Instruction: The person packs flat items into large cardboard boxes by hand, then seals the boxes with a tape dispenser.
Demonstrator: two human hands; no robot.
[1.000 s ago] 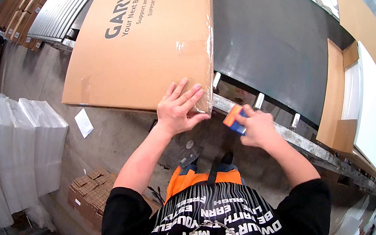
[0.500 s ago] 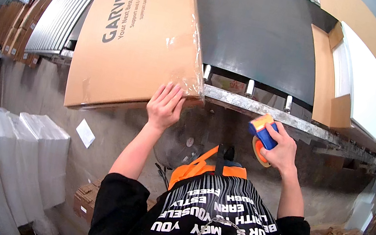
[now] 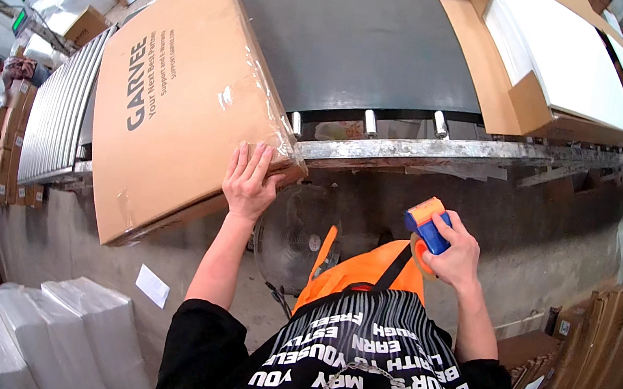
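A large flat brown carton (image 3: pixel 188 91) lies across the conveyor at the left, its near side jutting past the rail. Clear shiny tape runs along its right edge. My left hand (image 3: pixel 250 183) rests on the carton's near right corner, fingers stretched out and lying on the cardboard. In my right hand (image 3: pixel 456 253) is a blue and orange tape dispenser (image 3: pixel 430 224), held in the air in front of the rail and apart from the carton. A roll with an orange core shows beneath its body.
Right of the carton runs a dark belt (image 3: pixel 354 37) with a metal rail (image 3: pixel 418 148). Farther right sits an open carton holding a white panel (image 3: pixel 565 56). Metal rollers (image 3: pixel 63 103) extend leftward. White wrapped blocks (image 3: pixel 75 328) stand lower left; flat cartons (image 3: pixel 597 358) lean lower right. A person (image 3: pixel 23 70) is far left.
The whole view has turned, so the carton and conveyor appear tilted and farther left. My left hand stays on the carton's corner, and my right hand still holds the tape dispenser.
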